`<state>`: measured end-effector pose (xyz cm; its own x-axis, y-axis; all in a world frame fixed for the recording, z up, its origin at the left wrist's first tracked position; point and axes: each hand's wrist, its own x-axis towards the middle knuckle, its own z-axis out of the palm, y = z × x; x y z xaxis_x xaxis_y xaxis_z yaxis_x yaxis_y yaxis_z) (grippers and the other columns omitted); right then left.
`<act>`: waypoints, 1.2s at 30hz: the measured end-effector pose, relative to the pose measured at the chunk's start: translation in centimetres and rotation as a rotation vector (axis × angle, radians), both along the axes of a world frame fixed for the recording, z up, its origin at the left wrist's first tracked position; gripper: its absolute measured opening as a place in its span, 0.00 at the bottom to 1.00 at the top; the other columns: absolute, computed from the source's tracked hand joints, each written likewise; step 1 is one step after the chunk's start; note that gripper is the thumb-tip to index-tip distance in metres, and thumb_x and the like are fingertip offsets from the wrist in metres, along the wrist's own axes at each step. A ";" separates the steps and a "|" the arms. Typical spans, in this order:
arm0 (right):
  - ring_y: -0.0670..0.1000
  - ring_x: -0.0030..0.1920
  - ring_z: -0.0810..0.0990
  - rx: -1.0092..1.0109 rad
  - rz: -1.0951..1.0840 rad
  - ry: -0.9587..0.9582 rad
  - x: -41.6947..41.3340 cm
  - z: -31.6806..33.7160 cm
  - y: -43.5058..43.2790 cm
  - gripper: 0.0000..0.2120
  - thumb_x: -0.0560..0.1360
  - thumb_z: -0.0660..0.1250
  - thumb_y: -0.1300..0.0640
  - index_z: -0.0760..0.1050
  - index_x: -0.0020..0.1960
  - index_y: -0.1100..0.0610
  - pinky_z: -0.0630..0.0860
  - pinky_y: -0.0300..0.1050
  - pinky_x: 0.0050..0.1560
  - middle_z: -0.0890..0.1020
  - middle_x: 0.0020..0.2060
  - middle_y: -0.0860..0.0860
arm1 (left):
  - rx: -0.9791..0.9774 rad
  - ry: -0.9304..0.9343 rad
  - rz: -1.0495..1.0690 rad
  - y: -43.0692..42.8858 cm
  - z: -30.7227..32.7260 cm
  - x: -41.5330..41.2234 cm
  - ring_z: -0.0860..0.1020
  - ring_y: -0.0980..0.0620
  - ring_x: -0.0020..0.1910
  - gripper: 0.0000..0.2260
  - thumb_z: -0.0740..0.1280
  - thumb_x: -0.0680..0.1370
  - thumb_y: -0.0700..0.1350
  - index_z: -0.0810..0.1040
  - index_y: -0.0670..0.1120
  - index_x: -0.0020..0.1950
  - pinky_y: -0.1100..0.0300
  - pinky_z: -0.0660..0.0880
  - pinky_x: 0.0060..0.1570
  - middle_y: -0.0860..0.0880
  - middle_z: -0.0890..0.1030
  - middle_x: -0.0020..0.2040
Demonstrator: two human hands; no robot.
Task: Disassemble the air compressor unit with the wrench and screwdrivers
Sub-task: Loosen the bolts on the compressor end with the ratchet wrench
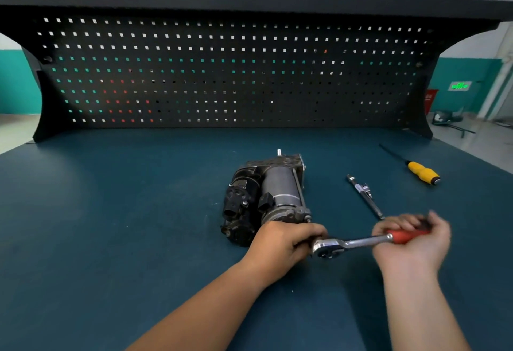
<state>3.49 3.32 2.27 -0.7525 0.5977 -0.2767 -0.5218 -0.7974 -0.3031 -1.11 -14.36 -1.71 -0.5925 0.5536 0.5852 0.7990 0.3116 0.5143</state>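
The air compressor unit [268, 195], black and grey metal, lies on its side in the middle of the dark blue bench [111, 225]. A chrome ratchet wrench [352, 243] with a red handle sits at the unit's near end. My left hand [283, 242] curls round the wrench head where it meets the unit. My right hand [410, 239] grips the red handle and looks blurred. The socket and the bolt under my left hand are hidden.
A slim metal extension bar or driver [363, 195] lies just right of the unit. Further right, at the back, lies a screwdriver with a yellow handle [422, 171]. A black pegboard [222, 73] closes the back of the bench.
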 end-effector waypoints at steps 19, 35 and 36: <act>0.42 0.21 0.64 0.754 0.096 0.147 -0.9 7.9 -4.9 0.11 0.77 0.63 0.59 0.66 0.37 0.53 0.62 0.34 0.22 0.68 0.22 0.44 | 0.336 -0.955 -0.023 -1.3 1.6 2.5 0.82 0.52 0.30 0.09 0.62 0.79 0.46 0.70 0.45 0.41 0.67 0.60 0.18 0.50 0.84 0.36; 0.46 0.24 0.65 1.252 0.247 0.178 -0.8 8.2 -8.5 0.12 0.71 0.70 0.58 0.69 0.34 0.50 0.65 0.38 0.26 0.68 0.25 0.47 | 0.665 -1.462 0.000 1.9 1.3 2.9 0.79 0.56 0.28 0.11 0.66 0.75 0.46 0.82 0.47 0.34 0.66 0.74 0.27 0.51 0.80 0.33; 0.44 0.23 0.65 1.141 0.249 0.202 -0.8 8.2 -7.8 0.11 0.72 0.68 0.61 0.69 0.36 0.52 0.64 0.36 0.24 0.69 0.24 0.46 | 0.677 -1.462 -0.010 1.9 1.4 3.0 0.79 0.57 0.28 0.13 0.66 0.74 0.48 0.83 0.47 0.31 0.67 0.74 0.27 0.52 0.81 0.32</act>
<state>2.74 -4.45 10.50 -0.8520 0.2524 0.4588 -0.5106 -0.2062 -0.8348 1.86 -12.47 -0.36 -0.8330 0.4489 -0.3234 -0.4749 -0.2802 0.8342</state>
